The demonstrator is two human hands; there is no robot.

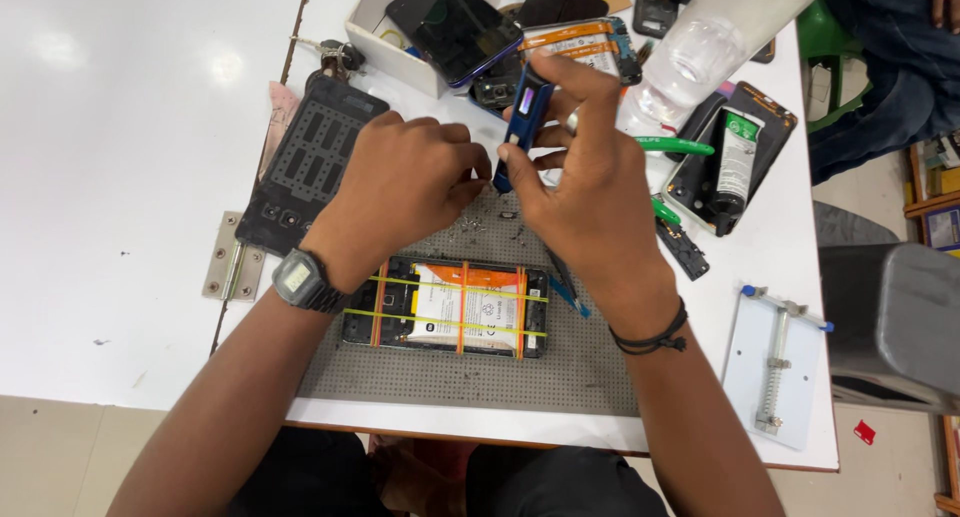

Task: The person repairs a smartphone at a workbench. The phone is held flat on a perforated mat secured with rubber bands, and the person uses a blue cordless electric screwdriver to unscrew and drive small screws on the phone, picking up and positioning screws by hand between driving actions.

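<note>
Blue electric screwdriver pinched upright in right hand, fingers closed around it, above grey mat. Left hand fingers curled at tip, contents hidden. Opened phone banded below. Risk: loose screws scattering if nudged.

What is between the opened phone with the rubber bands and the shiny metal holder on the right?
Only bare grey mat and white table, crossed by the right forearm, separate the opened phone and metal holder, in the head view.

Bare forearms: a grey digital wristwatch on the left, a black cord bracelet on the right.
</note>
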